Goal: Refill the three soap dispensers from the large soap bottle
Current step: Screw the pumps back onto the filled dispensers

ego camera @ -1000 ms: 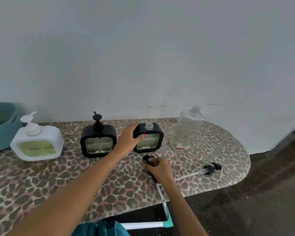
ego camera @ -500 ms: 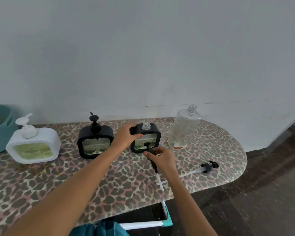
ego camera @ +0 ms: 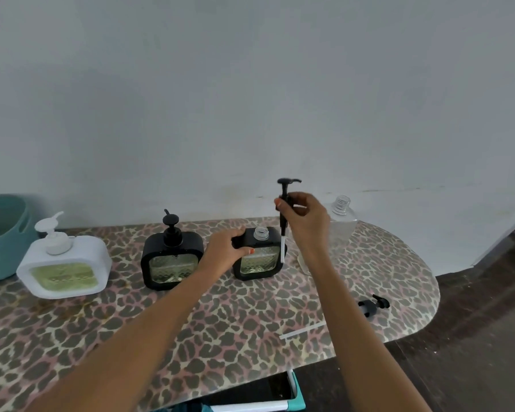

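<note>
Fingers (ego camera: 281, 203) of right hand (ego camera: 306, 217) pinch pump (ego camera: 286, 185) upright, tube hanging just beside open neck of dispenser (ego camera: 259, 261), likely to refit | left hand (ego camera: 223, 248) grips dispenser corner, steadying | soap bottle (ego camera: 345, 217) uncapped behind, on tabletop (ego camera: 250, 322)

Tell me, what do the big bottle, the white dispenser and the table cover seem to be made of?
Bottle: clear glossy plastic, probably; the wall shows through it and its neck is threaded. White dispenser: smooth matte white shell, likely plastic, round a see-through window. Table cover: leopard-print sheet with a slight sheen, perhaps vinyl.
</note>
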A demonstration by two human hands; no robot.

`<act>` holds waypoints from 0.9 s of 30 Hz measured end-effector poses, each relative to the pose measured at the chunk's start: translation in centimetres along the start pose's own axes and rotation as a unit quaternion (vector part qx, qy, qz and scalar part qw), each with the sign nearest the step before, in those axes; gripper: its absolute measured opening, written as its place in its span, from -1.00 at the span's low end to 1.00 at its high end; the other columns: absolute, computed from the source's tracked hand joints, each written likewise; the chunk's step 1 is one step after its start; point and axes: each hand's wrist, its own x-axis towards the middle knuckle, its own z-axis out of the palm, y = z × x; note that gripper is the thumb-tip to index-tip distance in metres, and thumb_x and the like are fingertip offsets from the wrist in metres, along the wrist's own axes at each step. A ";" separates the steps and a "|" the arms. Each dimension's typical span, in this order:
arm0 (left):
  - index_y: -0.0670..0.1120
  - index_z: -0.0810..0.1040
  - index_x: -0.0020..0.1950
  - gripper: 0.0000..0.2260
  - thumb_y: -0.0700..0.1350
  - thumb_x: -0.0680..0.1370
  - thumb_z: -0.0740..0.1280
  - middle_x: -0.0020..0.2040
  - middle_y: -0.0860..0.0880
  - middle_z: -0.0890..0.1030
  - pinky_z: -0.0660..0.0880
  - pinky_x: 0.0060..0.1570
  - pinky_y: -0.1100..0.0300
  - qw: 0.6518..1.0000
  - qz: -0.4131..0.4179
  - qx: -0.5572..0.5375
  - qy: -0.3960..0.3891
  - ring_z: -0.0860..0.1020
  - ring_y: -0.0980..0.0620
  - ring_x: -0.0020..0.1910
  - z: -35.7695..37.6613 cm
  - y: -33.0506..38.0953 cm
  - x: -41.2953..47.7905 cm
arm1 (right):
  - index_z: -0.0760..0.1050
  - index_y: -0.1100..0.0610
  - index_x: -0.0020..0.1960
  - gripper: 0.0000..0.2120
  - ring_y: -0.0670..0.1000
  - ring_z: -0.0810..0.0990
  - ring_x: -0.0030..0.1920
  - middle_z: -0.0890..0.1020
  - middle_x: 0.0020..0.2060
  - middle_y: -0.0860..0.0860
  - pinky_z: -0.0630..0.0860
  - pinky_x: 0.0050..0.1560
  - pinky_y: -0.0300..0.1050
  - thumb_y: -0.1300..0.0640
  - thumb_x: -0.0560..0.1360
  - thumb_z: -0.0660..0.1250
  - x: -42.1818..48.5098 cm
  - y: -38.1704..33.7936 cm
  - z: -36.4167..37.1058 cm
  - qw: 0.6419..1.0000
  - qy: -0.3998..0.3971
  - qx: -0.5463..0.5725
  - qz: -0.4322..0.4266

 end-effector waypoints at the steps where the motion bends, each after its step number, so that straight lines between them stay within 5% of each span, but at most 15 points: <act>1: -0.17 0.38 0.35 -0.48 -0.14 0.42 0.43 0.32 -0.12 0.46 0.30 0.23 0.24 1.000 -0.003 -0.004 0.000 0.43 -0.04 0.28 0.1 0.0 0.0 | 0.52 0.10 0.03 -0.75 -0.13 0.62 -0.16 0.64 -0.18 -0.09 0.48 -0.27 -0.46 0.03 0.41 0.43 0.5 -0.3 0.2 1.000 0.010 0.012 -0.006; 9: -0.16 0.40 0.33 -0.48 -0.12 0.40 0.45 0.30 -0.10 0.48 0.28 0.22 0.27 1.000 -0.008 -0.017 0.013 0.44 -0.02 0.28 0.2 -0.5 0.1 | 0.49 0.09 0.06 -0.83 -0.24 0.58 -0.15 0.60 -0.14 -0.11 0.44 -0.21 -0.49 0.15 0.47 0.36 1.8 -0.1 2.9 0.996 0.033 0.069 -0.038; 23: -0.12 0.41 0.33 -0.49 -0.09 0.41 0.44 0.31 -0.07 0.48 0.28 0.24 0.25 0.999 -0.015 -0.049 0.003 0.42 0.00 0.30 0.0 -0.7 0.0 | 0.43 -0.02 0.04 -0.82 -0.21 0.58 -0.13 0.59 -0.15 -0.13 0.46 -0.19 -0.48 0.09 0.47 0.36 1.0 4.4 3.9 0.999 0.001 0.010 -0.041; 27: -0.13 0.40 0.33 -0.49 -0.10 0.41 0.44 0.32 -0.08 0.47 0.28 0.24 0.25 0.998 -0.013 -0.053 -0.004 0.41 0.00 0.30 0.0 -0.7 -0.1 | 0.46 0.09 0.11 -0.75 -0.24 0.56 -0.16 0.59 -0.14 -0.06 0.44 -0.22 -0.50 0.10 0.46 0.37 0.4 5.4 4.1 0.998 -0.038 -0.032 -0.040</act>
